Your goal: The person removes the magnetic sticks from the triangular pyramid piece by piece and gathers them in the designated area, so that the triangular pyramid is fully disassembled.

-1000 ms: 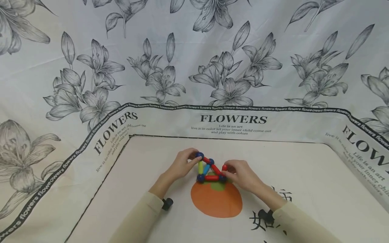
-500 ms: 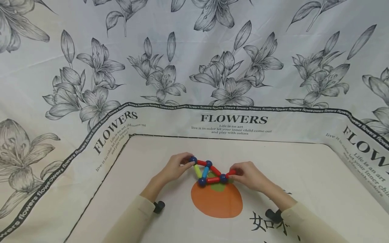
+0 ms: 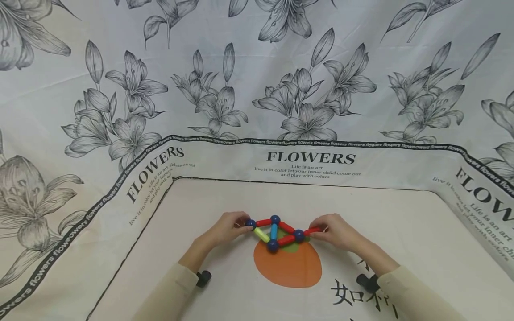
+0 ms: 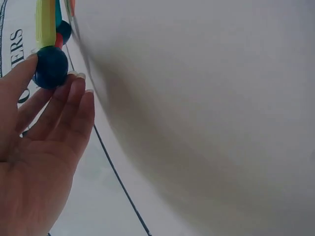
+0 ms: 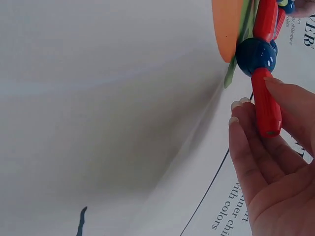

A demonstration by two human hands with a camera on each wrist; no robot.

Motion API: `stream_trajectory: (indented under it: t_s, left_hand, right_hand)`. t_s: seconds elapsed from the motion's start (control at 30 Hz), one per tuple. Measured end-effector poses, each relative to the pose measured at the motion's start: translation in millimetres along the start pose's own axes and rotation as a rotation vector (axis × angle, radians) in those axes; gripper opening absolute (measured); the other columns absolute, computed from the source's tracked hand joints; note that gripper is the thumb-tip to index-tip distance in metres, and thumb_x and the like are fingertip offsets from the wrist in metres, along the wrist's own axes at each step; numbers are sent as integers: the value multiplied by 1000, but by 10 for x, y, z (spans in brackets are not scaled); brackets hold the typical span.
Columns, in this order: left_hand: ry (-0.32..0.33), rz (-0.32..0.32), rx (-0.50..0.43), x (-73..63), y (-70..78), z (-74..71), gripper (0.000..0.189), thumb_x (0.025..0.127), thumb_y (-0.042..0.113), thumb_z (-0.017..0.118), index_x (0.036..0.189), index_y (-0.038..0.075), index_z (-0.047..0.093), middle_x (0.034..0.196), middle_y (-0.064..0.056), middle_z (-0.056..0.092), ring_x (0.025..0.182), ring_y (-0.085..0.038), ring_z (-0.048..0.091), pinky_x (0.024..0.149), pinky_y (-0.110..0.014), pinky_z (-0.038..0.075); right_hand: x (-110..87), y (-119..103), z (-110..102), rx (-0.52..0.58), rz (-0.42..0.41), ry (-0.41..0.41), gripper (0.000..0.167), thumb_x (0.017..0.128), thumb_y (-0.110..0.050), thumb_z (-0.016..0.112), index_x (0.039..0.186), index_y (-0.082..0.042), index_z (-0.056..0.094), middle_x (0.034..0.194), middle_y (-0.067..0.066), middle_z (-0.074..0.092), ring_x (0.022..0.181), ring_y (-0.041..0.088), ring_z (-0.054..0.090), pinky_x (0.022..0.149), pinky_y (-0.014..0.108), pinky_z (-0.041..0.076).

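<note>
Blue balls and coloured rods, looking like a magnetic building set, are joined into a flat diamond in the middle of the head view. My left hand [image 3: 228, 230] pinches the blue ball [image 4: 50, 67] at its left corner between thumb and fingertips. From that ball run a yellow rod [image 3: 262, 235] and a red one; a light blue rod [image 3: 274, 232] crosses the middle. At the right corner sits another blue ball [image 5: 256, 56]. A red rod [image 5: 267, 103] sticks out from it, and my right hand [image 3: 334, 232] holds this rod between thumb and fingers.
Beneath the frame lies a pale cloth [image 3: 209, 285] printed with an orange persimmon [image 3: 287, 267] and black characters. A flower-printed curtain [image 3: 225, 107] rises behind and at the sides. Each wrist carries a small black camera [image 3: 204, 278].
My left hand has moved left and down with its ball, and the frame has swung flatter and wider. The red rod in my right hand has tipped from upright to nearly level.
</note>
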State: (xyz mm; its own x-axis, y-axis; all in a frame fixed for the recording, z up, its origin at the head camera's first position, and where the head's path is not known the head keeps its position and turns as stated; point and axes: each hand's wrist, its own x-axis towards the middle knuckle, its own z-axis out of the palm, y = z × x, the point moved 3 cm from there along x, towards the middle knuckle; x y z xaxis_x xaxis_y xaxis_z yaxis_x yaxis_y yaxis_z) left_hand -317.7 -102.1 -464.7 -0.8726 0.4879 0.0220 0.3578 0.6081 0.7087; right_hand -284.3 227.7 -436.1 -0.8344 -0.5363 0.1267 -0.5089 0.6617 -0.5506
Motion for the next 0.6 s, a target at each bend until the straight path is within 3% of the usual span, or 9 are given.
stream_trajectory:
  t_s: [0.17, 0.4, 0.6]
  left_hand:
    - [-49, -22, 22, -54, -39, 52, 27, 97, 26, 73, 119, 11, 69, 100, 4, 66, 99, -15, 61, 92, -35, 55]
    - [-49, -42, 42, -55, -48, 75, 28, 96, 28, 74, 119, 12, 69, 99, 4, 65, 97, -15, 59, 91, -35, 54]
    - [-52, -50, 43, -47, -73, 95, 28, 96, 29, 74, 117, 12, 69, 97, 4, 63, 94, -16, 58, 88, -34, 53]
  right_hand:
    - [-23, 36, 18, 11, 14, -15, 11, 88, -10, 80, 98, -7, 78, 86, -6, 72, 78, 9, 61, 71, 25, 54]
    - [-21, 54, 13, -2, 23, -42, 10, 88, -9, 79, 98, -8, 78, 89, -5, 73, 80, 10, 61, 72, 25, 54]
    - [-27, 66, 63, 5, 57, -61, 11, 86, -7, 81, 97, -6, 78, 91, -1, 74, 84, 14, 65, 80, 39, 59]
